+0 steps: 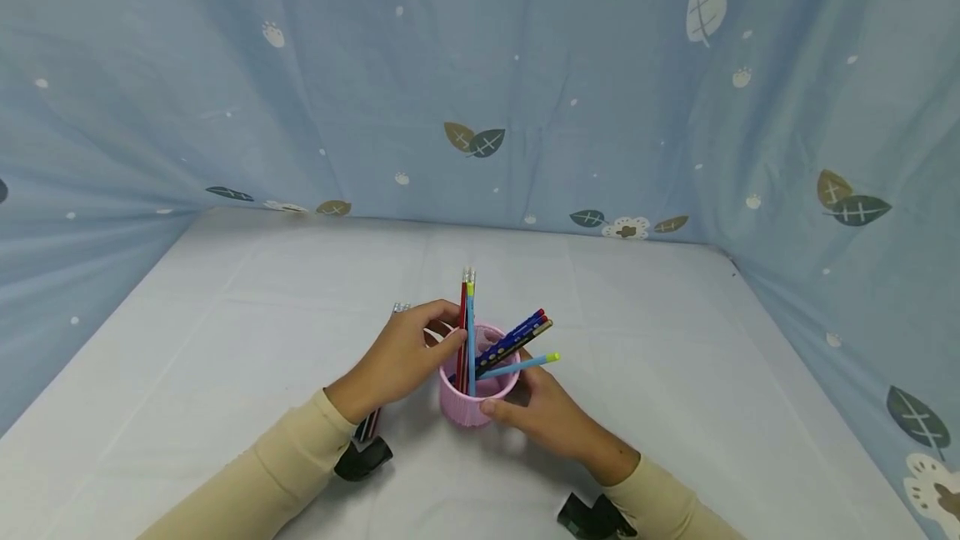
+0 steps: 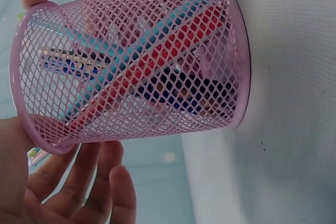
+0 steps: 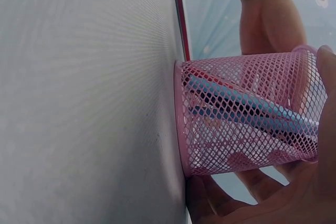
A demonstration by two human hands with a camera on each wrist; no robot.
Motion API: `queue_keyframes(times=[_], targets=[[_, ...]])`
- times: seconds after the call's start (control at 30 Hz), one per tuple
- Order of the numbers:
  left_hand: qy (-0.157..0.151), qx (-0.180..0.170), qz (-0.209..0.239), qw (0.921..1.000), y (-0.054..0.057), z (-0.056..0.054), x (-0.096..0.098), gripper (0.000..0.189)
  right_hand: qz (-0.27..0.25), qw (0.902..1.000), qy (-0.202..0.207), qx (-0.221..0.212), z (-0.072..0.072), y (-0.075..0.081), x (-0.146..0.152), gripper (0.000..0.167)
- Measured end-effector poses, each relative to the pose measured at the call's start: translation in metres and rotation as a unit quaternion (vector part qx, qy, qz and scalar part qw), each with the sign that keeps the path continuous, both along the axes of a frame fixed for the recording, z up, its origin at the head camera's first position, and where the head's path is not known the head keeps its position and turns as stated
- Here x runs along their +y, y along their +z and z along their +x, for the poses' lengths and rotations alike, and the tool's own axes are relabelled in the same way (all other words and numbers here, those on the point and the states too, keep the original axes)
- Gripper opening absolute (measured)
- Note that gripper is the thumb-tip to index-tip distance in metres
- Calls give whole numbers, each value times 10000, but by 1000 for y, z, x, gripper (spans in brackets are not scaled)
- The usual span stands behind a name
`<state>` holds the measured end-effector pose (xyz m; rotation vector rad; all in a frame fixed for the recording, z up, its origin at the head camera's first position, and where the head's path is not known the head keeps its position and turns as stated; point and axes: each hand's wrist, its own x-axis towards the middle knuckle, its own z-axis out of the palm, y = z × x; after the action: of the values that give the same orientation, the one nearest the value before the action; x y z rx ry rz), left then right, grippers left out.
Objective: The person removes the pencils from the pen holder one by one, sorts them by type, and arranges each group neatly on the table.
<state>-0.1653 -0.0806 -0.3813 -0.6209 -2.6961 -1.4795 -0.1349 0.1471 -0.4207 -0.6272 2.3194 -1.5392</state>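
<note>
A pink mesh pencil cup [image 1: 465,411] stands upright on the table. My right hand [image 1: 551,411] holds it from the right, thumb at the front rim and fingers round the side. My left hand [image 1: 408,352] is at the left rim, its thumb and forefinger pinching red pencils [image 1: 462,307] that stand steeply inside. Right beside them rises a light blue pencil [image 1: 471,315]. Dark blue and black pencils [image 1: 513,340] and another light blue pencil [image 1: 528,365] lean to the right. Through the mesh in the left wrist view, the red pencils [image 2: 173,48] slant across the cup.
More pencils [image 1: 369,427] lie on the white table [image 1: 300,307] left of the cup, mostly hidden under my left hand and wrist. Black wrist devices [image 1: 363,458] hang below both sleeves. A blue leaf-patterned curtain [image 1: 375,90] encloses the table's back and sides.
</note>
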Motion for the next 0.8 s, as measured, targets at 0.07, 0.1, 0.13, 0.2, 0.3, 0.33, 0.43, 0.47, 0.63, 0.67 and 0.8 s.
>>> queue_keyframes(times=[0.07,0.1,0.13,0.2,0.3,0.33,0.43,0.47,0.63,0.67,0.8], targets=[[8,24,-7,10000,1,0,0,19,21,10000,-8,-4,0,0,0,75],[20,33,-16,10000,1,0,0,19,22,10000,-6,4,0,0,0,75],[41,28,-28,10000,1,1,0,19,36,10000,-8,10,0,0,0,75],[76,46,-43,10000,3,1,0,19,56,10000,-24,4,-1,0,1,75],[111,93,-73,9999,4,1,0,20,56,10000,-38,-2,0,0,0,75],[118,109,-76,9998,4,1,0,21,65,10000,-47,-16,0,1,0,75],[127,182,-68,9997,3,1,0,21,79,9999,-63,-29,1,1,0,75],[138,204,-59,9997,3,1,0,21,82,9999,-63,-34,1,1,0,75],[157,294,23,9994,5,1,-1,19,84,9999,-80,-91,1,2,0,75],[161,289,44,9994,6,2,-1,19,78,9999,-78,-99,1,2,0,75],[162,252,106,9995,7,2,-2,18,57,9999,-75,-112,1,2,-1,76]])
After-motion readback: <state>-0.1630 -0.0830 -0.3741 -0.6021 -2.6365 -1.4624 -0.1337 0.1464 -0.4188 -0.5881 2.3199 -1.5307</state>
